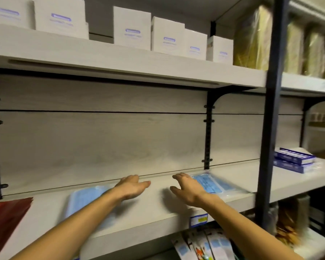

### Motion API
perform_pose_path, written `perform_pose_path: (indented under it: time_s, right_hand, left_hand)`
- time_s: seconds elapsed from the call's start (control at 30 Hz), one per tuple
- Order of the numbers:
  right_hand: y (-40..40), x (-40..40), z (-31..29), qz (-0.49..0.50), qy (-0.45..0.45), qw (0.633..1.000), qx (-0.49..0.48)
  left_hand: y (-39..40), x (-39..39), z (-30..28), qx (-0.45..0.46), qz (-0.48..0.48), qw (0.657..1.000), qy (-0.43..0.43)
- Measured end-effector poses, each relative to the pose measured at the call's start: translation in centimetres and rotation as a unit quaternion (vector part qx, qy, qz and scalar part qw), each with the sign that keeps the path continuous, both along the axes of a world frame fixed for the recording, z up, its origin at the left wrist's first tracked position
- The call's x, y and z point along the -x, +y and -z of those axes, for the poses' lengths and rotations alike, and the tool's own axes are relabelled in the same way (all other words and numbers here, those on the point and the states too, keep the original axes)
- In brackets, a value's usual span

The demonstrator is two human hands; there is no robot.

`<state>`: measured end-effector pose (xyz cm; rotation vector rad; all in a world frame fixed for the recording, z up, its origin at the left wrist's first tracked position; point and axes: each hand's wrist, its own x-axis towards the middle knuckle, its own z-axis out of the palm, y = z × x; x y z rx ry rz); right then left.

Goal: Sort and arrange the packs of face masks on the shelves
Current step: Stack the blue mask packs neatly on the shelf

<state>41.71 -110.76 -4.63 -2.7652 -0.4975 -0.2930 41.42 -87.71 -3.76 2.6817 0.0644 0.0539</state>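
Note:
Two flat packs of blue face masks lie on the pale middle shelf [158,209]. The left pack [86,199] lies under my left forearm. The right pack [212,183] lies near the back panel, just beyond my right hand. My left hand [132,186] hovers over the bare shelf between the packs, fingers apart and pointing right, holding nothing. My right hand [188,190] is flat with spread fingers beside the right pack's left edge, its fingers over that edge; nothing is gripped.
White boxes [131,29] line the upper shelf beside wrapped yellowish bundles [251,40]. A red packet [6,220] lies at the shelf's left end. Blue and white boxes [295,158] sit past the dark upright post [270,128]. Hanging packets [201,244] show below.

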Motion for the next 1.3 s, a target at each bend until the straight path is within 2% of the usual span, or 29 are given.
perform_pose_path:
  time_s: [0.17,0.33,0.47,0.6,0.7,0.77,0.87,0.93,1.0,1.13,1.23,1.3]
  right_hand:
    - [-7.5,-3.5,0.1,0.074,-0.015,0.996,0.048]
    - [-14.2,-7.8,0.2,0.169,0.027,0.985,0.013]
    - [-16.7,-10.7,1.7,0.143,0.131,0.981,-0.016]
    - [-16.2,-11.7,2.8,0.111,0.101,0.988,0.023]
    - [-14.9,-12.3,2.3,0.099,0.089,0.991,0.002]
    - [-13.6,-12.7,1.9,0.09,0.09,0.992,-0.01]
    - [-11.1,-13.7,1.8,0.09,0.083,0.991,-0.045]
    - [-9.5,-14.6,2.1,0.092,0.071,0.991,-0.069]
    - [-8.6,-15.5,2.3,0.087,0.052,0.99,-0.102]
    - [-7.9,-16.7,3.1,0.032,0.072,0.98,-0.183]
    - [-7.8,-17.1,3.7,0.016,0.068,0.986,-0.152]
    - [-8.0,-17.3,3.7,0.004,0.071,0.987,-0.147]
  left_hand:
    - [-7.7,-2.2,0.3,-0.107,0.07,0.992,-0.007]
    - [-13.4,-6.1,1.3,-0.121,0.096,0.988,0.014]
    - [-16.6,-8.6,2.8,-0.118,0.096,0.988,0.012]
    - [-18.2,-10.5,3.7,-0.105,0.074,0.992,0.006]
    - [-18.1,-10.9,3.6,-0.045,0.046,0.998,-0.019]
    - [-17.5,-11.6,3.9,0.041,0.022,0.998,-0.05]
    - [-15.6,-12.7,4.4,0.215,-0.022,0.973,-0.084]
    - [-14.0,-13.2,4.7,0.293,-0.046,0.95,-0.096]
    - [-12.5,-13.4,5.3,0.33,-0.058,0.936,-0.105]
    - [-10.7,-13.3,6.3,0.371,-0.06,0.92,-0.115]
    - [-10.4,-13.3,5.8,0.377,-0.049,0.915,-0.134]
    - [-10.6,-13.2,5.1,0.423,-0.052,0.895,-0.132]
